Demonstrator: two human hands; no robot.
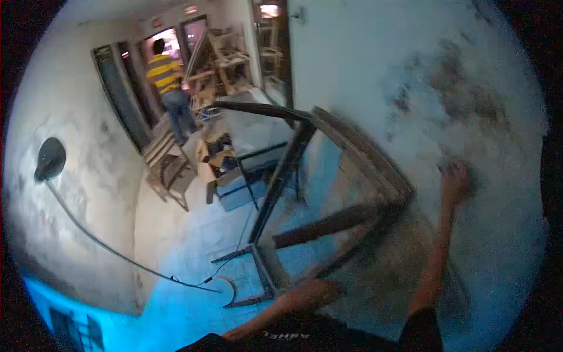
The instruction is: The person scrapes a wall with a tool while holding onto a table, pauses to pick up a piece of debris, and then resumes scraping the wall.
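A dark wooden chair frame [358, 158] stands tilted in front of me, with bare rails and legs and no seat panel visible. My left hand [316, 293] is closed at its lower rail, the fingertips dim against the dark wood. Farther right, my right hand [456, 179] is raised beside the frame, in front of the stained wall. Its fingers look curled; blur and shadow hide whatever they may hold. That hand appears apart from the chair frame.
A person [167, 82] in a striped shirt stands at the far end, near stacked wooden furniture [226, 58]. A wooden chair [170, 167] is by the left wall. An open cardboard box [218, 155] sits mid-floor. A round-headed lamp [51, 158] on a long stem rises at left.
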